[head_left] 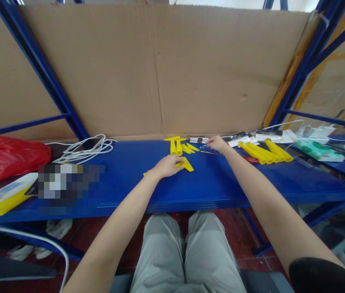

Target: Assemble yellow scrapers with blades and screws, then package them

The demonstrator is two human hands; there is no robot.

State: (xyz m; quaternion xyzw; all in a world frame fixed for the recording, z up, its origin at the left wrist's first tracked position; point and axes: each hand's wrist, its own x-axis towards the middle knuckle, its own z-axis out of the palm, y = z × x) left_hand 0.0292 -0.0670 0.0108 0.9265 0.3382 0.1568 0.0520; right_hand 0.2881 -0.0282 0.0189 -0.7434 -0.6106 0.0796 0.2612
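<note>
My left hand [170, 165] is closed on a flat yellow plastic piece [187, 165], whose angled end sticks out past the fingers over the blue table. Just beyond it lie two yellow tube-shaped handles [173, 147] with a yellow crosspiece at their far end, and several slim yellow pointed pieces [190, 148]. My right hand [216, 143] is farther back, fingertips pinched low beside some tiny pale bits [203, 147]. What those fingertips hold, if anything, is too small to make out. A red-handled tool [251, 160] lies under the right forearm.
Several yellow tubes [262, 153] and white-and-black packets [241, 138] lie to the right, before a green-and-white pack [317, 150] and cables. At left are a red bag [10, 158] and a coiled white cable [83, 149]. Cardboard [160, 73] walls the back between blue posts.
</note>
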